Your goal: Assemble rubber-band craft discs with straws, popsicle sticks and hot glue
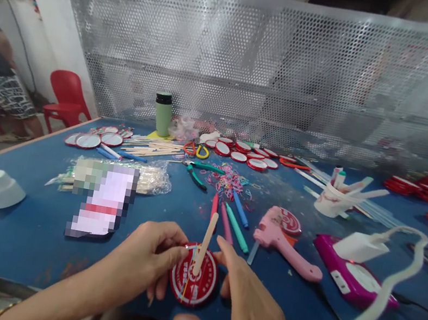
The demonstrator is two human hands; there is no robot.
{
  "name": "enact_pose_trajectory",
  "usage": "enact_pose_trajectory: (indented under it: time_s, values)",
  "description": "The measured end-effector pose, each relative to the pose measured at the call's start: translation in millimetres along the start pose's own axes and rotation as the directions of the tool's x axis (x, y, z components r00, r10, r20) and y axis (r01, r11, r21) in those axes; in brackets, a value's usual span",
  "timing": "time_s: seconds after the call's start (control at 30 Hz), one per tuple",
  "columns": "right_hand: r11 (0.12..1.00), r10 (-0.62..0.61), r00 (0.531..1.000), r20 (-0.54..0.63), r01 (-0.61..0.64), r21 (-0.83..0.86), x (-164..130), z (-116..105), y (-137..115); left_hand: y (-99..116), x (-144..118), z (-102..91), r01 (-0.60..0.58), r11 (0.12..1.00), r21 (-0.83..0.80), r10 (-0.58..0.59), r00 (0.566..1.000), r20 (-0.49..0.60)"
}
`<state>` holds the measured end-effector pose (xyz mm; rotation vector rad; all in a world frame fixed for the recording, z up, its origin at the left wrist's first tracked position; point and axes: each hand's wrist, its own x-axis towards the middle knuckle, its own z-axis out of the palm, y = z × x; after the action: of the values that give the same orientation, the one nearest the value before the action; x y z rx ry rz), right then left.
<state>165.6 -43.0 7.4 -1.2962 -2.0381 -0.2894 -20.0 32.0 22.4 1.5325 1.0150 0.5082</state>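
Note:
A round red disc with white print (pixel 197 289) lies near the front edge of the blue table (pixel 18 236). A pale wooden stick (pixel 206 239) rests on it, pointing away from me, with thin coloured rubber bands across the disc. My left hand (pixel 146 261) pinches the disc's left rim. My right hand (pixel 245 309) is at the disc's right side, forefinger stretched toward the stick's foot and thumb below the disc.
A pink glue gun (pixel 282 241) and several coloured pens (pixel 234 219) lie just beyond the disc. Further back are more red discs (pixel 246 154), a bundle of sticks (pixel 153 148), green pliers (pixel 197 173), a green bottle (pixel 163 113) and a paper cup (pixel 331 200). White cable (pixel 380 299) curls at right.

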Motion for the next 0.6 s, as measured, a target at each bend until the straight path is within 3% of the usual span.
enact_pose_trajectory:
  time_s: [0.13, 0.27, 0.47, 0.6]
  values:
    - [1.0, -0.005, 1.0, -0.02, 0.005, 0.002, -5.3, 10.4, 1.5, -9.1, 2.6, -1.7, -0.009, 0.992, 0.124, 0.008, 1.0, 0.005]
    - [0.998, -0.054, 0.998, -0.045, 0.053, -0.021, -4.3, 15.9, 2.6, -9.9, 1.6, -1.2, -0.084, 0.951, 0.297, 0.103, 0.993, -0.05]
    - [0.993, -0.07, 0.998, -0.004, 0.069, -0.095, -2.8, 16.5, 2.7, 0.0, -2.5, 0.3, -0.214, 0.831, 0.513, 0.296, 0.952, -0.082]
    - [0.98, -0.119, 0.992, 0.027, 0.122, -0.157, 0.3, 14.2, 2.1, -3.4, -5.7, 2.1, -0.231, 0.755, 0.614, 0.345, 0.936, -0.072]
